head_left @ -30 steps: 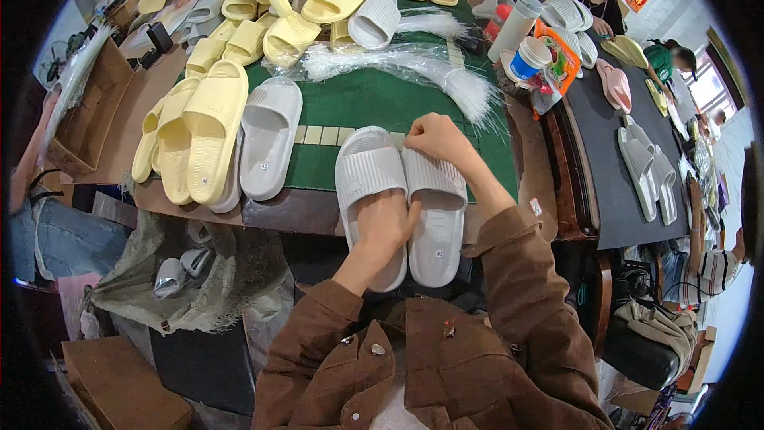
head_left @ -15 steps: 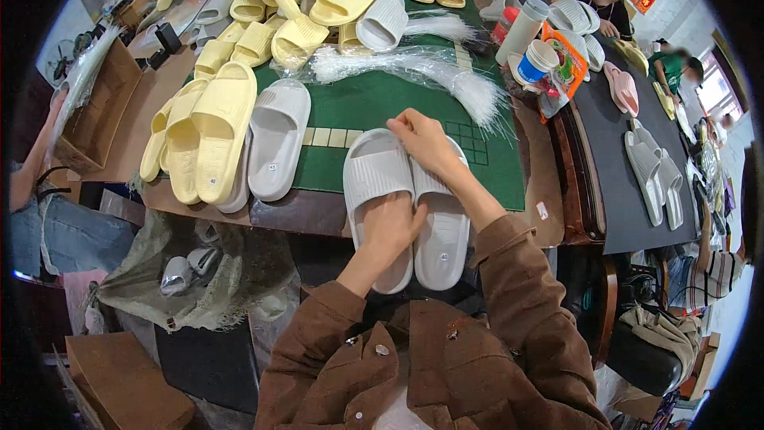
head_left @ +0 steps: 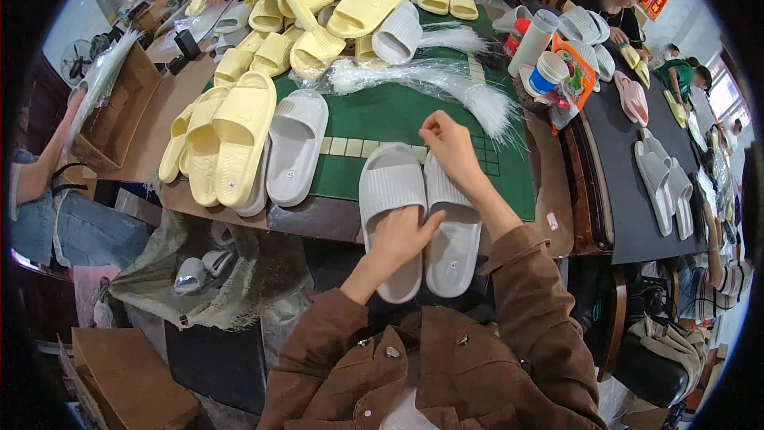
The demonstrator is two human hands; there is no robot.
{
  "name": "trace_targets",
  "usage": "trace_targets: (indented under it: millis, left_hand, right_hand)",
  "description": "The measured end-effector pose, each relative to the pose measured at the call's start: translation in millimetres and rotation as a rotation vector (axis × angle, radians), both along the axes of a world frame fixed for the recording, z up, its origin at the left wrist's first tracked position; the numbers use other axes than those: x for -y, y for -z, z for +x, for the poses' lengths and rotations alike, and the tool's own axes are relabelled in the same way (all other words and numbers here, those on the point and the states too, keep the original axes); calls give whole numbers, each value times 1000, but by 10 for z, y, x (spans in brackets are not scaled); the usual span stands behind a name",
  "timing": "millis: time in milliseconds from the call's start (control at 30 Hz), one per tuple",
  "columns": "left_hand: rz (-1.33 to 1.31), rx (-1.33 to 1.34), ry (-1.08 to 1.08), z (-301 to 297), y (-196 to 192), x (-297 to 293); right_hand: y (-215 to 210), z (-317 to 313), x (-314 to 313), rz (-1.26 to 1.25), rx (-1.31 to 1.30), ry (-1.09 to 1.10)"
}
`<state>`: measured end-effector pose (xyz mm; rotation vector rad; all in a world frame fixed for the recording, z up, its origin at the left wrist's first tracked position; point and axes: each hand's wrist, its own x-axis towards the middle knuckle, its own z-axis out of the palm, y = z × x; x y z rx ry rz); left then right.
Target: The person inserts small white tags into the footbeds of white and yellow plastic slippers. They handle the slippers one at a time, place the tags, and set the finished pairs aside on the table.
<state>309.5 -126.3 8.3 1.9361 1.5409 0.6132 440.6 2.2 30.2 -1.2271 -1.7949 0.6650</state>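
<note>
Lying side by side at the near edge of the bench, a pair of grey slippers is hanging partly over the person's lap. The left hand is pressing flat on the heel ends where the two slippers are touching, fingers spread and covering the seam there. The right hand is curling its fingers over the toe end of the right slipper, pinching its rim; the fingertips are hiding behind the strap. A bundle of clear plastic bags is lying on the green mat beyond. Yellow slippers are piling up at the left, the far ones blurring near the rim.
</note>
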Motion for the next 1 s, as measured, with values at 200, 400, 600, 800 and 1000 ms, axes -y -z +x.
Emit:
trace_targets:
  millis: [200,400,600,800,1000]
  left_hand:
    - [561,93,14,-145,-233,343]
    - [536,198,-69,-152,-478,129]
    - [437,191,-96,-97,-371,-703]
    - [331,481,-119,59,-128,-923]
    - [272,520,-218,-17,-148,-842]
  right_hand:
    - [35,112,82,-29,-65,41]
    - [-115,8,151,41,-126,16]
    - [-61,-73,209,94,-158,18]
    - [34,-48,147,139,-63,77]
    - [56,-109,193,222,38,-2]
